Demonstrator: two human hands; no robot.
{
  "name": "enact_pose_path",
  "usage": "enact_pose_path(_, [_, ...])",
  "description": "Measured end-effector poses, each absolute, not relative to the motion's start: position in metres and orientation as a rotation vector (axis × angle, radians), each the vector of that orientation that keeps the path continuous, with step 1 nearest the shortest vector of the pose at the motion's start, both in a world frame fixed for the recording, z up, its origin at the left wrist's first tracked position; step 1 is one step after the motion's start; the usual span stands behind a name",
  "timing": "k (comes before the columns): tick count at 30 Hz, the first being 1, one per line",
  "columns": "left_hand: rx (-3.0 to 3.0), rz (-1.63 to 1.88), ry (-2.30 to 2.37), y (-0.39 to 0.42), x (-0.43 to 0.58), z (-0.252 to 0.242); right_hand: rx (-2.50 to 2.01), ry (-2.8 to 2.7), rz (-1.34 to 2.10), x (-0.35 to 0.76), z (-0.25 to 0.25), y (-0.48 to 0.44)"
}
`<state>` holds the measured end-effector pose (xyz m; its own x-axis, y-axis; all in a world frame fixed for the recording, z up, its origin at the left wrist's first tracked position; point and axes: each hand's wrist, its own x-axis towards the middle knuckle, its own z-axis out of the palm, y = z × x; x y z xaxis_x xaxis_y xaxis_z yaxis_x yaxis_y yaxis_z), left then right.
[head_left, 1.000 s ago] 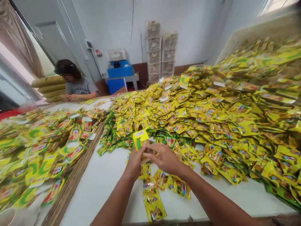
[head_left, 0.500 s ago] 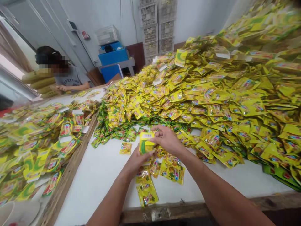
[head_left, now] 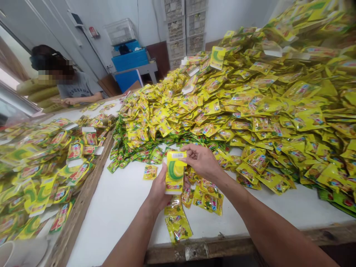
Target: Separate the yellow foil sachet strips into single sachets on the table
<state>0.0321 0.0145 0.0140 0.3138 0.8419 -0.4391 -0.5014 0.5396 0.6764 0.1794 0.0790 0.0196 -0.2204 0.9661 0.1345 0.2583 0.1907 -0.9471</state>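
Observation:
My left hand [head_left: 158,188] is closed round a small, flat yellow carton [head_left: 175,172], held upright above the table with its barcode end up. A green swirl and small print cover the face turned to me. The fingers of my right hand [head_left: 202,160] are pinched at the carton's top right corner. Beneath and beside the carton lie shiny yellow sachets with pineapple pictures, among them a joined strip [head_left: 178,227] below my left hand. One loose sachet [head_left: 150,172] lies left of the carton.
A large heap of yellow sachets [head_left: 239,107] fills the right and back, with green sachets [head_left: 139,154] along its lower edge. Beyond a wooden divider [head_left: 83,193] are many printed cartons [head_left: 55,167] and a white cup [head_left: 23,252]. Another person [head_left: 78,87] sits at the far left.
The carton's face has come into fuller view as my left hand now grips its side edges; before, my thumb lay across it. My right fingers stay at its top. The view has shifted slightly.

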Motion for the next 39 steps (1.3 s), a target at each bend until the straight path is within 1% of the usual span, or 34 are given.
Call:
enact_pose_path(2, [0.461,0.959,0.889,0.014,0.033,0.013,-1.215,-1.619,1.03,0.175,0.019,0.075])
enact_pose_path(4, [0.462,0.984,0.915,0.014,0.033,0.012,-1.229,-1.559,1.049,0.171,0.017,0.072])
enact_pose_path(10, [0.456,0.998,0.915,0.014,0.032,0.013,-1.134,-1.432,1.292,0.169,0.014,0.076])
enact_pose_path(12, [0.444,0.977,0.869,0.015,0.03,0.013,-1.128,-1.487,1.211,0.171,0.014,0.077])
enact_pose_path(15, [0.433,0.948,0.758,0.015,0.024,0.013,-1.081,-1.647,0.931,0.171,0.014,0.076])
enact_pose_path(16, [0.428,0.941,0.736,0.015,0.022,0.013,-1.043,-1.703,0.885,0.17,0.014,0.076])
enact_pose_path(21, [0.382,0.924,0.792,0.011,0.016,0.016,-0.979,-1.903,1.032,0.165,0.012,0.069])
enact_pose_path(27, [0.378,0.974,0.948,0.006,0.016,0.017,-0.962,-1.95,0.913,0.156,0.008,0.059])
enact_pose_path(32, [0.3,0.96,0.867,0.014,0.003,0.014,-0.766,-2.207,0.982,0.162,0.015,0.061])
enact_pose_path(34, [0.262,0.966,0.82,0.018,-0.003,0.015,-0.678,-2.386,0.915,0.163,0.018,0.059])
enact_pose_path(36, [0.221,1.011,0.79,0.02,-0.006,0.018,-0.633,-2.527,0.763,0.161,0.017,0.055])
enact_pose_path(39, [0.205,1.088,0.78,0.017,-0.006,0.023,-0.64,-2.544,0.492,0.153,0.009,0.05])
